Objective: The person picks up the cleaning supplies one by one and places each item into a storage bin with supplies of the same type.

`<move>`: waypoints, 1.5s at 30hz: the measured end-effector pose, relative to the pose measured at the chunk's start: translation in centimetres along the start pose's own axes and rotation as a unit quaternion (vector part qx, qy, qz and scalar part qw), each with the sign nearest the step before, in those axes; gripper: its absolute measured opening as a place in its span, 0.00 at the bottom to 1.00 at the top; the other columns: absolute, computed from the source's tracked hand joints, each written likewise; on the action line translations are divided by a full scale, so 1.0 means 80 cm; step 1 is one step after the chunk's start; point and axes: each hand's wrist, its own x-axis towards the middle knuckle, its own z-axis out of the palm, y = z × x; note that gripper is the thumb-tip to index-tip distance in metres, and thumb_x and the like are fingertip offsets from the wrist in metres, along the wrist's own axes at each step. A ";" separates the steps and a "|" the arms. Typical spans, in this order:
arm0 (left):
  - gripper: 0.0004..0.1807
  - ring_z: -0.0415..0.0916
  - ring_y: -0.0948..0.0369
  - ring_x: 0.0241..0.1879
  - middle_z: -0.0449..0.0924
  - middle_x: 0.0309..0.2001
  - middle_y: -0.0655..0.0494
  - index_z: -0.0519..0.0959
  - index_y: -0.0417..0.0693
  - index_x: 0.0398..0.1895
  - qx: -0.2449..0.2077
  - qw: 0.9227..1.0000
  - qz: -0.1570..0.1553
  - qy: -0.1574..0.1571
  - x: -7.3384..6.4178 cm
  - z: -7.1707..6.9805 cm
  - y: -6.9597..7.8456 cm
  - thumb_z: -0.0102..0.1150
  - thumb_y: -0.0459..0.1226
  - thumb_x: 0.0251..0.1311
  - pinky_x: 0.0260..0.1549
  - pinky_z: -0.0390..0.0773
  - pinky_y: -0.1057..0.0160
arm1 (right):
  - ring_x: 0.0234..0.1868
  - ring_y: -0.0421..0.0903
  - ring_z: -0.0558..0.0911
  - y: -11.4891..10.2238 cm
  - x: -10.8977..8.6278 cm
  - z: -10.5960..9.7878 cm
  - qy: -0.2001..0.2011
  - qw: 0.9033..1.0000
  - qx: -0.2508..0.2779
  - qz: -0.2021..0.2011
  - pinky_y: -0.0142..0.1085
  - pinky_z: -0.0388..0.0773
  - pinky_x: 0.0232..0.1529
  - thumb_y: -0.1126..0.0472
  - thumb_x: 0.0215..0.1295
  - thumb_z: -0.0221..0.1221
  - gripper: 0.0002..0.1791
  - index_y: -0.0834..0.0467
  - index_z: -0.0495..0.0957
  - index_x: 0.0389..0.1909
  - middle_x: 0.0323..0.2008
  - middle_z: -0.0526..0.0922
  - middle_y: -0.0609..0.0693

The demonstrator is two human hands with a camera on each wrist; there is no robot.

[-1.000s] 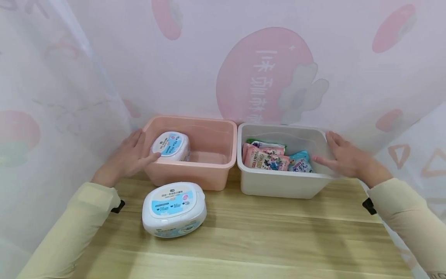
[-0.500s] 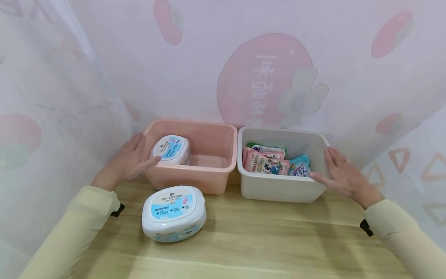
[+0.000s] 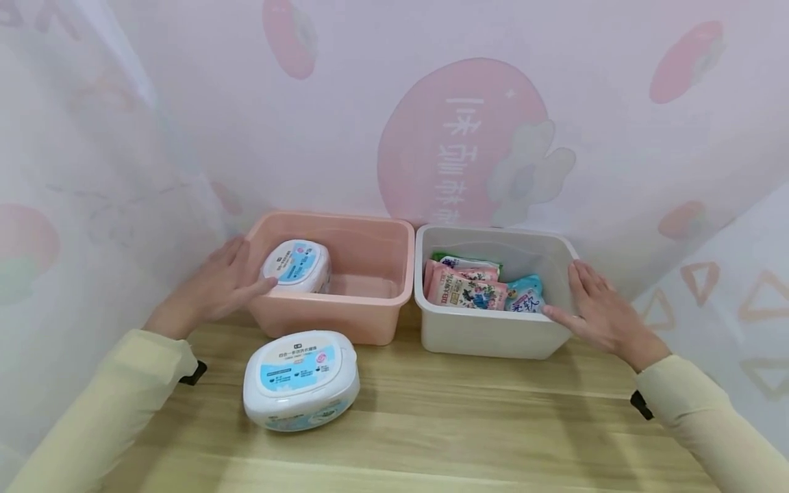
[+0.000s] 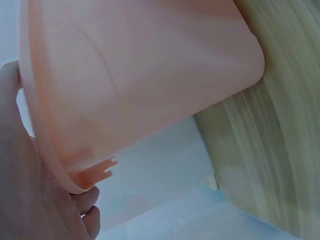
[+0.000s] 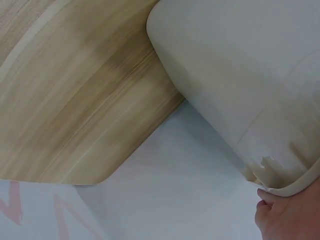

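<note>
In the head view, my left hand (image 3: 212,281) rests along the left end of a pink plastic bin (image 3: 329,318), its thumb over the near rim. A white, oval-cornered tub (image 3: 298,263) with a blue label sits in that bin's left part. My right hand (image 3: 607,311) lies against the right end of a white bin (image 3: 493,335), fingers straight and thumb by the front rim. Pink packets (image 3: 465,287), a blue packet (image 3: 524,294) and a green-edged packet (image 3: 471,261) lie inside it. In both wrist views, fingertips touch the bin rims from outside.
A larger white lidded tub (image 3: 302,380) with a blue label stands on the wooden table (image 3: 468,424) in front of the pink bin. The bins stand side by side, close together. Patterned curtain (image 3: 345,137) hangs behind and at both sides.
My right hand has slid slightly toward me along the white bin's right rim. My left hand stays at the pink bin's end. The head view has shifted a little.
</note>
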 end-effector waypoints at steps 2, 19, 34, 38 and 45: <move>0.62 0.39 0.28 0.82 0.35 0.84 0.25 0.35 0.29 0.84 0.003 1.000 -0.006 -0.009 -0.006 -0.003 0.001 0.45 0.69 0.72 0.77 0.48 0.26 | 0.85 0.72 0.41 -0.001 0.002 0.001 -0.003 1.000 -0.001 -0.001 0.68 0.44 0.81 0.30 0.78 0.47 0.59 0.73 0.33 0.82 0.84 0.34 0.72; 0.63 0.62 0.32 0.76 0.55 0.83 0.35 0.46 0.45 0.86 0.009 0.999 0.033 0.009 -0.070 -0.075 0.058 0.65 0.67 0.60 0.67 0.68 0.24 | 0.84 0.73 0.40 -0.002 0.001 -0.002 -0.013 1.000 -0.011 0.008 0.69 0.43 0.81 0.29 0.78 0.46 0.60 0.74 0.34 0.82 0.84 0.33 0.73; 0.67 0.85 0.52 0.43 0.81 0.62 0.39 0.60 0.37 0.79 0.043 0.991 0.129 -0.019 -0.114 -0.075 0.126 0.74 0.71 0.45 0.45 0.86 0.48 | 0.84 0.74 0.40 -0.002 0.002 -0.001 -0.006 1.000 -0.003 0.001 0.70 0.44 0.80 0.30 0.78 0.47 0.59 0.74 0.34 0.82 0.83 0.34 0.74; 0.66 0.84 0.52 0.49 0.81 0.64 0.42 0.64 0.40 0.77 0.037 0.985 0.164 -0.022 -0.116 -0.057 0.135 0.75 0.71 0.42 0.49 0.86 0.46 | 0.84 0.74 0.40 -0.002 0.002 -0.001 -0.009 1.000 -0.003 0.004 0.70 0.43 0.80 0.30 0.78 0.46 0.59 0.74 0.34 0.82 0.83 0.34 0.74; 0.65 0.76 0.48 0.64 0.73 0.68 0.43 0.63 0.47 0.75 0.040 0.980 0.192 -0.024 -0.117 -0.024 0.145 0.77 0.71 0.37 0.60 0.82 0.41 | 0.84 0.74 0.40 -0.002 0.002 0.000 -0.006 1.000 -0.005 0.005 0.70 0.44 0.80 0.30 0.78 0.47 0.60 0.74 0.34 0.82 0.83 0.34 0.74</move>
